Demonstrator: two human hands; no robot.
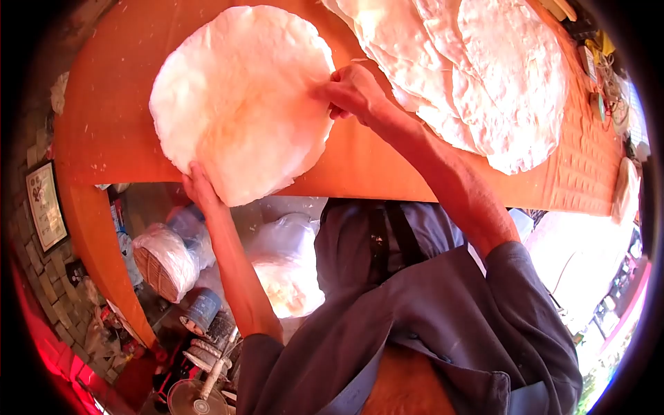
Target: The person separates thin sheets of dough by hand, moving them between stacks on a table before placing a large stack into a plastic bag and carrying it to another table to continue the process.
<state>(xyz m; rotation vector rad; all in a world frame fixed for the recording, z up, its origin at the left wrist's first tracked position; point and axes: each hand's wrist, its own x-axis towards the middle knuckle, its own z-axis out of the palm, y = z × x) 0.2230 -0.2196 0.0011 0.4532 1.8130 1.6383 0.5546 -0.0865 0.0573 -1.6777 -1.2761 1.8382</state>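
A wide, thin round of pale flatbread (242,97) lies on the orange counter (104,117), its near edge hanging over the counter's rim. My left hand (200,188) is under that overhanging edge and grips it from below. My right hand (354,91) pinches the round's right edge between thumb and fingers. Both arms reach up from my grey-blue sleeves.
Several more flatbreads (484,76) overlap at the counter's right. Below the counter sit plastic-wrapped bundles (164,259), a clear bag (287,277), a tin (202,310) and clutter. A framed picture (45,205) hangs on the left wall. Small items line the far right edge.
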